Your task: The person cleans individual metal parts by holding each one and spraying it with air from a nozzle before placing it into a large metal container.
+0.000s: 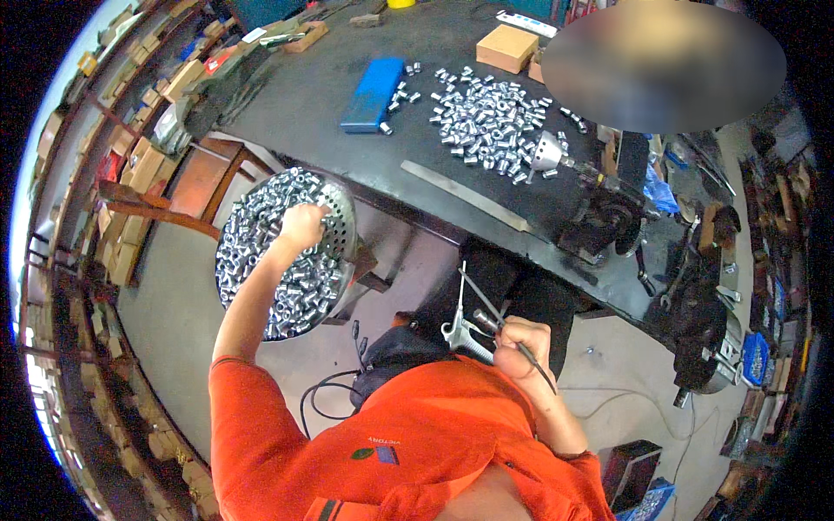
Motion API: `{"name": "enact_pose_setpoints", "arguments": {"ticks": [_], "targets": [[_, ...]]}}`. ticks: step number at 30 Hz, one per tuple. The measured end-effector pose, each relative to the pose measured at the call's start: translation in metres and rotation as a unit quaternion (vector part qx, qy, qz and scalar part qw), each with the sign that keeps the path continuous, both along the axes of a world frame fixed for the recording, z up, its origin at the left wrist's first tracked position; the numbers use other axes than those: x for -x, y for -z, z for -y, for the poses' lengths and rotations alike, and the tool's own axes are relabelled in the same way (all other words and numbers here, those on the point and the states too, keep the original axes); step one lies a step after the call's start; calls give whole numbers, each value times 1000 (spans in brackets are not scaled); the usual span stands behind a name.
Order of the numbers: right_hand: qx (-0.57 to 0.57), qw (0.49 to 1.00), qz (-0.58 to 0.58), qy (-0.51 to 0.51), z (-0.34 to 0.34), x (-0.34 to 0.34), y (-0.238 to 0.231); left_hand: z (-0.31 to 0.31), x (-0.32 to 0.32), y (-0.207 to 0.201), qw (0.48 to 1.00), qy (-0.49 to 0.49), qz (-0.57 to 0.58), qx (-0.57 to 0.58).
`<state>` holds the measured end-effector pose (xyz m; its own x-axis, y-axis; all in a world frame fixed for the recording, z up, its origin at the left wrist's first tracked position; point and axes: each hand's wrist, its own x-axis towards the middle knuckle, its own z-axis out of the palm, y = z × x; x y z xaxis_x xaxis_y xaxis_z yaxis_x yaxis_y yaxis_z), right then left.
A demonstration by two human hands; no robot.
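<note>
Reaching into a round perforated metal basin (pixel 340 213) at the left, my left hand (pixel 302 227) is over a heap of small shiny metal fittings (pixel 300 291). Its fingers are curled and a fingertip is by the holed wall; whether a fitting is in them is hidden. In front of my body, my right hand (pixel 524 346) is closed round a thin dark rod (pixel 479 293) that slants up to the left. A small metal cylinder (pixel 486 320) shows beside the fingers. Just left of this hand is a silver air blow gun (pixel 470 340) with a narrow nozzle.
On the dark bench (pixel 373 161) lie a loose pile of fittings (pixel 491 122), a blue box (pixel 373 95), a flat metal bar (pixel 465 195) and a cardboard box (pixel 506 49). Machine parts (pixel 604 221) stand right. A wooden chair (pixel 195 187) is behind the basin; a blurred patch covers the upper right.
</note>
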<state>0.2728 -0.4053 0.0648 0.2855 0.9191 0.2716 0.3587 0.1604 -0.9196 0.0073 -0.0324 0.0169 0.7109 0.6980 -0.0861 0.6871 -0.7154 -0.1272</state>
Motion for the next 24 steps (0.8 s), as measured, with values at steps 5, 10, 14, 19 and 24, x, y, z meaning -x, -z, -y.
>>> {"name": "enact_pose_setpoints", "arguments": {"ticks": [5,10,14,19,24], "targets": [[1,1000,21,21,7,-1,3,8,-16,1,997,15,-71,-26],[-13,1000,16,-5,8,-3,-7,42,-41,-38,933,-61,254,248],[-6,999,22,-48,-1,-1,-16,109,-66,-76,672,-39,414,613],[-20,997,47,-53,-5,1,-25,182,-86,-71,422,-54,415,805],[-8,998,46,-42,-4,-1,-22,217,-92,-57,318,-127,407,847]]}}
